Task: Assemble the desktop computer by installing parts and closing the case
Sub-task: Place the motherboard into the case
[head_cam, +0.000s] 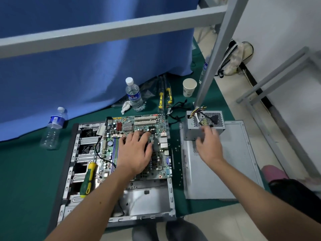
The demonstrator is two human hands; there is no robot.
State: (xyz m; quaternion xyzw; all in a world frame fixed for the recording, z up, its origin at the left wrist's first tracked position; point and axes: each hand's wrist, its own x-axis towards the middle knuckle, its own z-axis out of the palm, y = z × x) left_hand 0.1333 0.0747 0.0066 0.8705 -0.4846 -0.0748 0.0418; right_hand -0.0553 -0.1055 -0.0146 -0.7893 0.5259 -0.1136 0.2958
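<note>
On the green mat at the far left a near-empty water bottle lies tilted. Next to it sits the open computer case, a green-and-yellow screwdriver resting across its left bays. The motherboard lies inside the case, and the left hand presses flat on it, fingers spread and straight. To the right, the side panel lies on the mat with the power supply standing on its far end. The right hand hovers just by the power supply, fingers loose and apart, blurred, gripping nothing.
</note>
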